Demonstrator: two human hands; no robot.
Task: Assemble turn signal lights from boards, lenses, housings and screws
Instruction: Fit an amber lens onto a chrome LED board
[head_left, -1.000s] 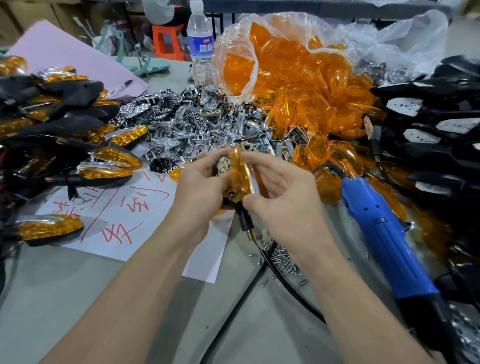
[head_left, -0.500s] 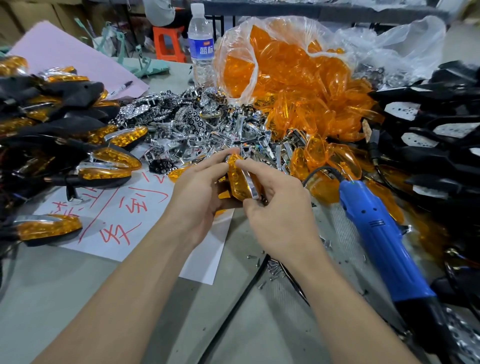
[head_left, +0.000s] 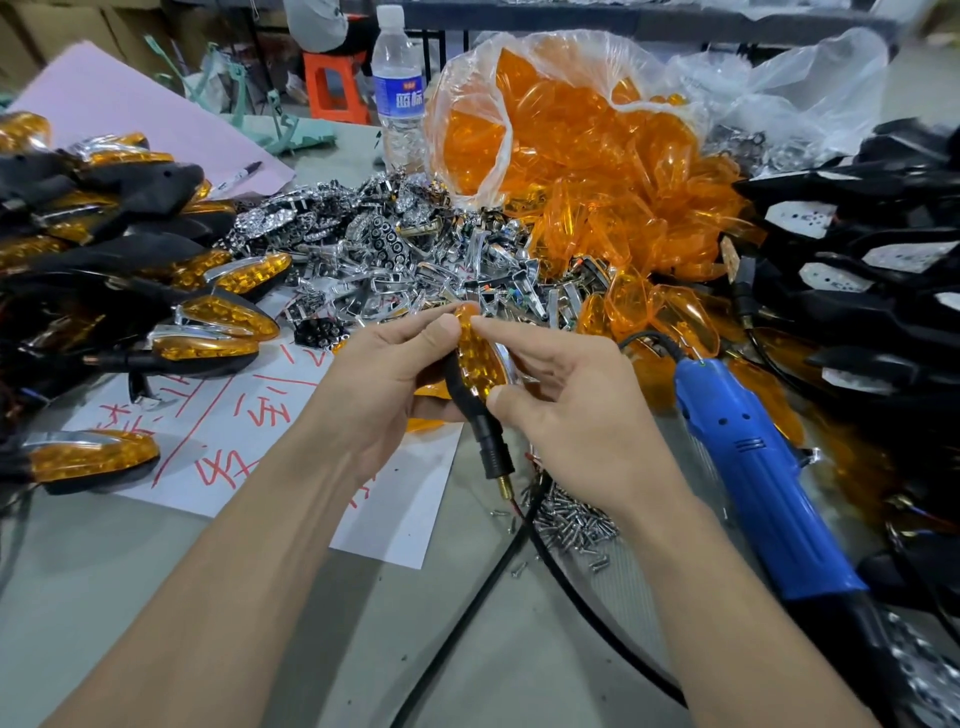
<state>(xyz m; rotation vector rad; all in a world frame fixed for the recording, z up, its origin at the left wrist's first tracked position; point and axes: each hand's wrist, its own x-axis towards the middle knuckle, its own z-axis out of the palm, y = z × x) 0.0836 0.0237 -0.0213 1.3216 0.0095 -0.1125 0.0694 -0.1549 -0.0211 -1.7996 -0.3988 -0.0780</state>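
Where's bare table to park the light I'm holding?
Bare grey table at the near-left, below the white paper. A second patch nearer than the screws, crossed by the black cable. Crowded: finished lights left, chrome parts and lenses behind, screwdriver and housings right.

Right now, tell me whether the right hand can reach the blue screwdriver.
Probably yes: the blue screwdriver lies uncovered beside the right hand, nothing between them, though that hand pinches the turn signal light.

Clear water bottle (head_left: 399, 88), blue label, upright, far centre. Orange stool (head_left: 332, 85) just behind. Pink sheet (head_left: 130, 119), far left, black marker (head_left: 240, 175) lying on it. White paper (head_left: 249, 431), red handwritten characters, near centre.
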